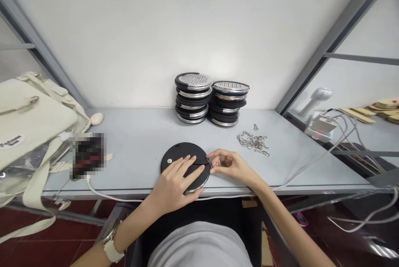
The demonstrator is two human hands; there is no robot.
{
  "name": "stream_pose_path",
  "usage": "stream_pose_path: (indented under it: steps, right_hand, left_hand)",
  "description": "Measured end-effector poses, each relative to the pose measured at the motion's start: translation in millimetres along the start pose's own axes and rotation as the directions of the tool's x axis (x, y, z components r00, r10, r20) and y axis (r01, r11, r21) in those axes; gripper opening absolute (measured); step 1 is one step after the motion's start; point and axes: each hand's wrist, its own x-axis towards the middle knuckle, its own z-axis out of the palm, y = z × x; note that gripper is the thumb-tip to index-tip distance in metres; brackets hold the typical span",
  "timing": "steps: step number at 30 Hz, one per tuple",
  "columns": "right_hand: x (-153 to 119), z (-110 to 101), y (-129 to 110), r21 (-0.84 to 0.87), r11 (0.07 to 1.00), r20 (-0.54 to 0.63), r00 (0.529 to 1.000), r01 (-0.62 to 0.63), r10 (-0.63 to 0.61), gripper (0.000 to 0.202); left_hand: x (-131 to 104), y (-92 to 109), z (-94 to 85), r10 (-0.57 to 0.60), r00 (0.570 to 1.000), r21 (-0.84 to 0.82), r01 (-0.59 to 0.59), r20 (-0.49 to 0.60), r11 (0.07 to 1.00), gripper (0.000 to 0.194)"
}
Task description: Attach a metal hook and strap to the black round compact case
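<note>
Black round disc [183, 159], one, at table [137, 134] front edge; left hand [174, 186] flat on it, open. Right hand [229, 163] pinches small metal clip [209, 161] at rim. Two disc stacks [212, 98] behind; clip pile [253, 141] loose.

I see two stacks of round perforated discs [211, 98] against the wall, a cream canvas bag [29, 121] far left, white cables [343, 127] at right.
</note>
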Motion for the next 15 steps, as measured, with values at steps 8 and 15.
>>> stream_pose_path:
  steps: [8, 15]
  right_hand:
    - [-1.1, -0.4, 0.2, -0.015, 0.999, 0.012, 0.999, 0.03, -0.03, 0.041]
    - [-1.0, -0.7, 0.9, -0.022, 0.998, 0.027, 0.998, 0.05, -0.05, 0.04]
  left_hand:
    - [-1.0, -0.3, 0.7, 0.001, 1.0, 0.002, -0.001, 0.013, 1.0, 0.048]
    - [-0.6, -0.2, -0.6, 0.003, 1.0, -0.003, -0.002, 0.005, 1.0, 0.047]
